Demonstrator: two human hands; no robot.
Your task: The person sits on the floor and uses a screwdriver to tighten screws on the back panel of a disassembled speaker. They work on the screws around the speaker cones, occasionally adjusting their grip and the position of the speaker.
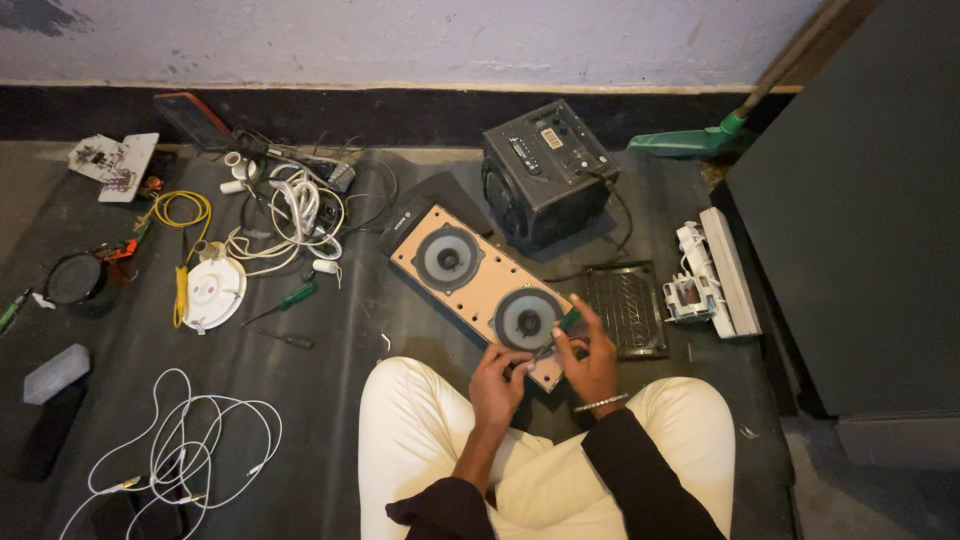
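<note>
A long speaker box [455,290] with a tan front panel and two round grey drivers lies flat on the dark floor in front of my crossed legs. My right hand [590,358] grips a green-handled screwdriver [560,330], its tip pointing down at the panel's near corner. My left hand [497,378] rests at that same corner, fingers pinched near the screwdriver tip; whether it holds something small I cannot tell. A bracelet sits on my right wrist.
A black subwoofer box [545,175] stands behind the speaker, and a black mesh grille [625,308] lies to its right. White plastic parts [712,275] lie further right. To the left are tangled cables [290,215], a round white socket [213,290], two screwdrivers [285,300] and a white cord [190,450].
</note>
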